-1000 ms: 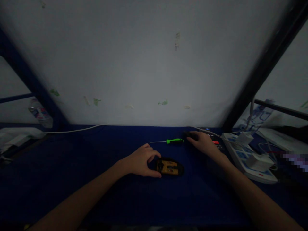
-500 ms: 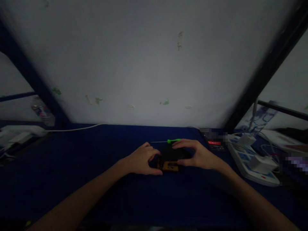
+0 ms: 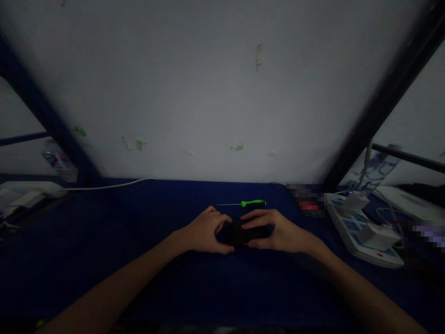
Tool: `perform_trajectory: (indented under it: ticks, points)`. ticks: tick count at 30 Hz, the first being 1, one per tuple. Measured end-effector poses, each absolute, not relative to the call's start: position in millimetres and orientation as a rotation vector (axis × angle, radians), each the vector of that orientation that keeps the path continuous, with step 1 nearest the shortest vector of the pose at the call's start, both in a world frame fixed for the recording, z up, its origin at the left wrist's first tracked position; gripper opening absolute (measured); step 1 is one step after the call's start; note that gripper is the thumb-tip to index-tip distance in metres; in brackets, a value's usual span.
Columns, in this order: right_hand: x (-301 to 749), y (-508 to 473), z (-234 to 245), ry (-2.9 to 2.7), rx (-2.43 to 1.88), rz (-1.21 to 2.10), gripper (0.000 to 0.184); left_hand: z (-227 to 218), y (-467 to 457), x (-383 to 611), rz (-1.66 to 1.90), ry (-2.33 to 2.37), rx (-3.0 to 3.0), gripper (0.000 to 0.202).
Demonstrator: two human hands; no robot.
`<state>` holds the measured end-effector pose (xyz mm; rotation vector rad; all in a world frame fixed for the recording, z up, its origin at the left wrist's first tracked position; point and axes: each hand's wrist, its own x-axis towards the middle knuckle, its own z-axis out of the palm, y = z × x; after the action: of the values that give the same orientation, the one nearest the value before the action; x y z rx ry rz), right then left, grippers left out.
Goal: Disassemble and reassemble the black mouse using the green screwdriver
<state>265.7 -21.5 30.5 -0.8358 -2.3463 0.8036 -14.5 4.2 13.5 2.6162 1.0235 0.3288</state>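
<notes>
A dark rounded black cover point(image 3: 248, 232), shaped like a computer mouse's top shell, lies over a base on the blue surface point(image 3: 174, 287). Only a thin orange edge of the base shows beneath it. My right hand point(image 3: 283, 230) grips the cover from the right, fingers across the top and thumb along the near side. At the left end, my left hand point(image 3: 208, 230) curls around the base with thumb and fingers; the exact contact is too dark to make out. Just beyond both hands lies a green and black screwdriver point(image 3: 253, 203), its shaft pointing left.
On the right stands a white power strip point(image 3: 365, 236) with plugged-in adapters, and near it a blurred dark phone-like object point(image 3: 308, 204). A white cable point(image 3: 107, 187) runs along the back left. A plastic bottle point(image 3: 60, 161) stands beyond the left frame post.
My right hand has brought the black cover down and nearer, over the yellow-orange base, which is now mostly hidden. The screwdriver's handle has come into full view. My left hand stays put.
</notes>
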Motion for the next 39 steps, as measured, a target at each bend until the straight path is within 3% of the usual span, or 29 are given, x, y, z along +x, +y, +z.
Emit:
perform_trajectory:
  ticks: [32, 39]
  points:
    - [261, -25, 29, -2.508, -0.939, 0.739, 0.051, -3, 6, -8, 0.444, 1.074, 2.531, 0.066]
    - [258, -26, 26, -2.481, -0.978, 0.709, 0.072, -3, 7, -9, 0.456, 1.069, 2.534, 0.065]
